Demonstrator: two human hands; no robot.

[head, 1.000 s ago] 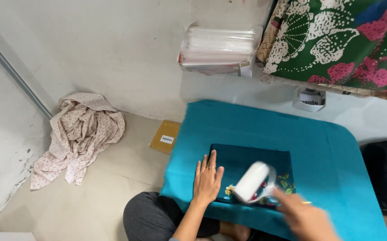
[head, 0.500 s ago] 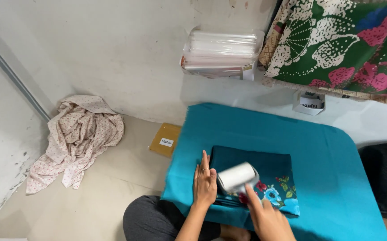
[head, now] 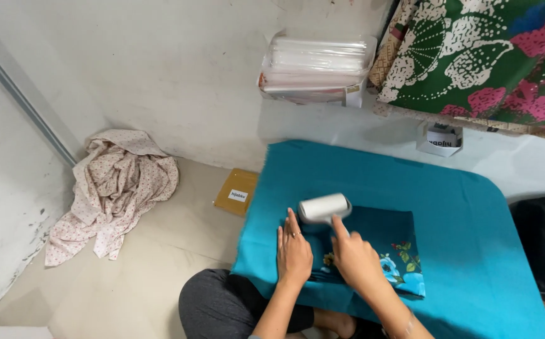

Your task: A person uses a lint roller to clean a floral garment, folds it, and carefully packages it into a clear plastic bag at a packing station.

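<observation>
Now the right hand (head: 355, 257) grips the white lint roller (head: 324, 208) at frame centre. The left hand (head: 294, 252) lies spread flat on the dark folded cloth (head: 379, 235), atop the teal bench (head: 461, 207).

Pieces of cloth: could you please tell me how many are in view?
4: teal cover on the table, folded dark floral piece under both hands, crumpled spotted one on the floor, green floral one top right.

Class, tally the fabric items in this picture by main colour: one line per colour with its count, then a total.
Teal: 2, the table cover and the folded floral cloth
Cream: 1, the crumpled spotted cloth
Green: 1, the patterned hanging cloth
Total: 4
</observation>
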